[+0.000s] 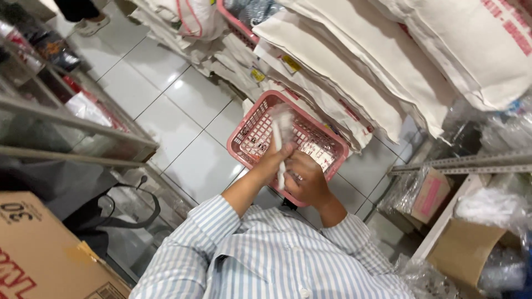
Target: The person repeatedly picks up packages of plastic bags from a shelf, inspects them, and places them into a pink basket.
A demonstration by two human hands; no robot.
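Both hands meet over a pink basket (252,135), left hand (270,160) and right hand (307,180) gripping a blurred white stick-like item (279,149), its kind unclear

One view only — the camera sat on your head and looked steeply down your striped shirt front (266,260) to the white tiled floor (166,105). Your hands fell mid-frame, close in, above a pink basket (249,138). The frame was tilted — stacked cloth sacks (388,61) ran across the top right.
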